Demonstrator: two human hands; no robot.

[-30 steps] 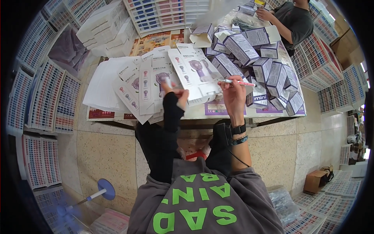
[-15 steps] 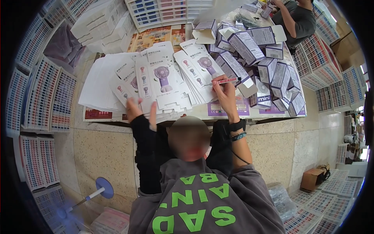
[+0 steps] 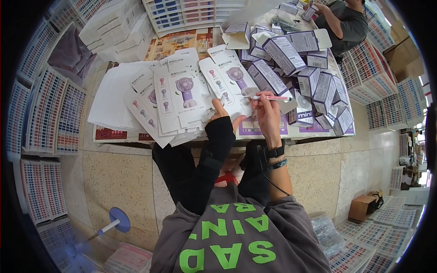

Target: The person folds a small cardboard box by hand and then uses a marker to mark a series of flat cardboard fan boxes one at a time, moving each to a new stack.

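Observation:
My right hand (image 3: 268, 119) is closed around a red-and-white marker pen (image 3: 278, 98), its thin end pointing left over the printed sheets. My left hand (image 3: 221, 113), in a black sleeve, has thumb and fingers apart at the near edge of a fanned stack of flat printed carton blanks (image 3: 236, 75). Whether its fingertips press on the top blank is hard to make out. These white blanks carry a purple handheld-fan picture. Left of them, a second spread of similar carton blanks (image 3: 185, 86) lies overlapping on the table.
Folded purple-and-white boxes (image 3: 284, 57) pile up on the table's right side. White blank-faced sheets (image 3: 114, 98) lie at the left. Stacked white cartons (image 3: 116, 29) and a parts tray (image 3: 191, 13) stand at the back. Another person (image 3: 343, 25) is at the far right.
My left hand has moved right, from the left spread of blanks to the right stack. The marker remains in my right hand, which has shifted only slightly. Several left blanks now reach nearer the table edge.

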